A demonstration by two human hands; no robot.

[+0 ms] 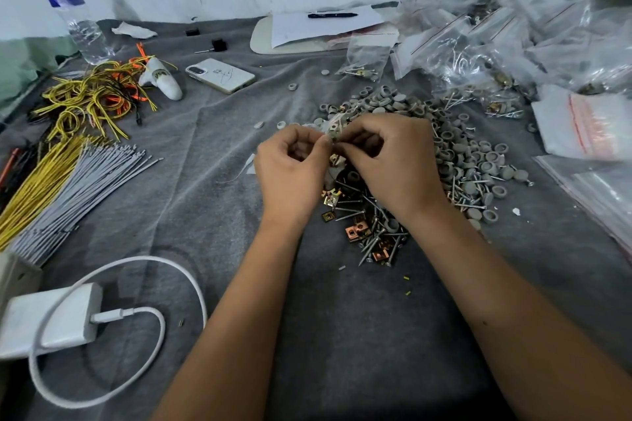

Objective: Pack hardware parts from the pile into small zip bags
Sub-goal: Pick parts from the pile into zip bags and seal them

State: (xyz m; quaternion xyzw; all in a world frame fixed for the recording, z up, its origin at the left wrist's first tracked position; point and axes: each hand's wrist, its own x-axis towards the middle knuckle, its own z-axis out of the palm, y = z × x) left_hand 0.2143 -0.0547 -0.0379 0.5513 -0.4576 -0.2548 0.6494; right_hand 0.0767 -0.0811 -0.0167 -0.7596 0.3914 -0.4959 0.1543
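A pile of hardware parts (369, 222) lies on the grey cloth: screws, copper and brass clips, and many grey round caps (478, 164) spreading to the right. Just above the pile, my left hand (290, 174) and my right hand (393, 161) meet and together pinch a small clear zip bag (333, 133) with metal clips showing in it. The bag hangs down between the hands, and its lower part is partly hidden by my fingers.
Filled zip bags (478, 44) are heaped at the back right, and empty bags (588, 123) lie at the right edge. A phone (220, 75), water bottle (78, 20), wire bundles (92, 96), grey ties (85, 174), and a charger with cable (54, 318) occupy the left.
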